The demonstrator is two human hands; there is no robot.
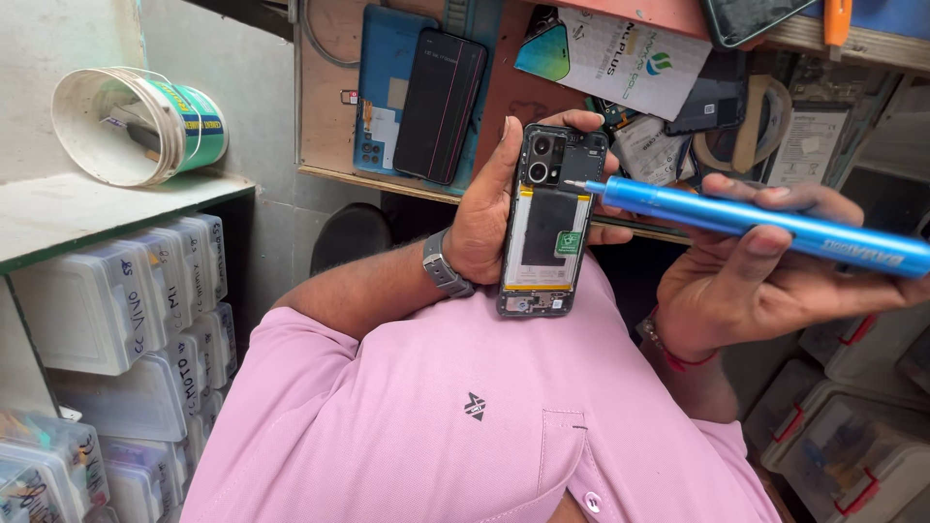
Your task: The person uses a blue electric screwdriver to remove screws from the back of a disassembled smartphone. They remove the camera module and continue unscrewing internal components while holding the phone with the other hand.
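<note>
The left hand [489, 208] is curled shut around an opened phone [548, 223] and holds it up on its end in front of the chest. The fingers wrap round the far edge, and the thumb side presses the near edge. The right hand [751, 281] is closed around a blue screwdriver [746, 221], with the thumb on top and the fingers underneath. The thin metal tip touches the top part of the phone, just beside the round camera holes.

To do this step well, I think the tip should sit straight in the tiny screw and not slant. The left hand should keep the phone very still. A soft, slow turn is best, because a small screw can slip or get lost.

The phone has no back cover. Its frame is dark and hard, with a flat, smooth battery in the middle. The screwdriver is long, round and shiny like metal.

Further out, the pink shirt [465, 416] looks soft. Behind the hands, a wooden worktop [329, 107] holds a flat black phone [438, 105] and papers. At the left, a white tub [136, 126] lies on its side on a shelf, above clear plastic boxes [126, 310].
</note>
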